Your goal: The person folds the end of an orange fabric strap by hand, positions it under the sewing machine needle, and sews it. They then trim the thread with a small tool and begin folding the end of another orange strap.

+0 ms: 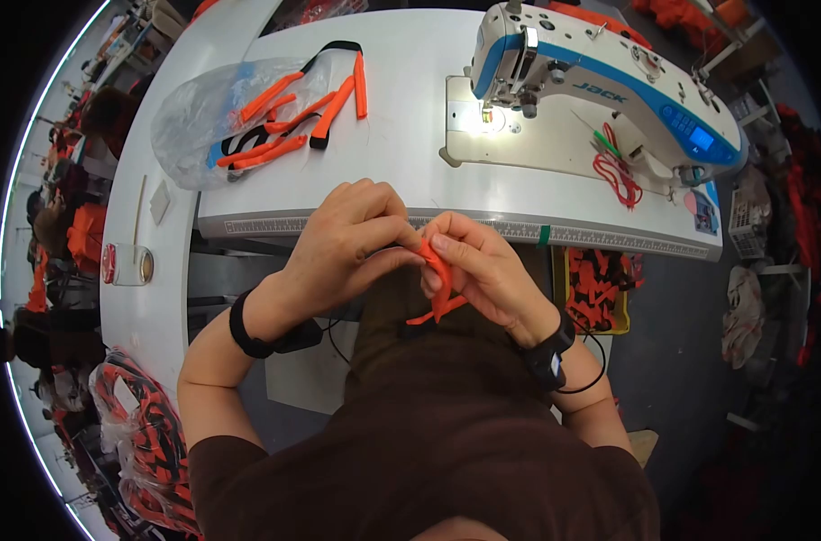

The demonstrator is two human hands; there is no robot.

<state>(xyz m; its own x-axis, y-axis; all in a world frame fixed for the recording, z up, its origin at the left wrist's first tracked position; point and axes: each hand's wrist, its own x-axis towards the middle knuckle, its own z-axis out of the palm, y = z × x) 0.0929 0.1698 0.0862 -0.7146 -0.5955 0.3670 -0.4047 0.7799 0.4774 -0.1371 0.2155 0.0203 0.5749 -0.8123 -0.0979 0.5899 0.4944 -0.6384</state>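
Note:
An orange fabric strip point(441, 287) is pinched between my two hands, just in front of the table's ruled edge. My left hand point(361, 236) grips its upper end, thumb and index finger pressed together. On the other side, my right hand point(474, 261) holds the strip with thumb against fingers. The lower part of the strip hangs over my lap, with a narrow tail turned to the left. Part of the fabric is hidden behind my fingers.
A sewing machine point(600, 77) stands at the right, its lamp lit. Orange and black straps point(293, 113) lie on a clear plastic bag point(190, 122). Red cord point(620, 176) rests by the machine. A yellow crate point(620, 311) of orange-black pieces and a glass jar point(131, 264) flank me.

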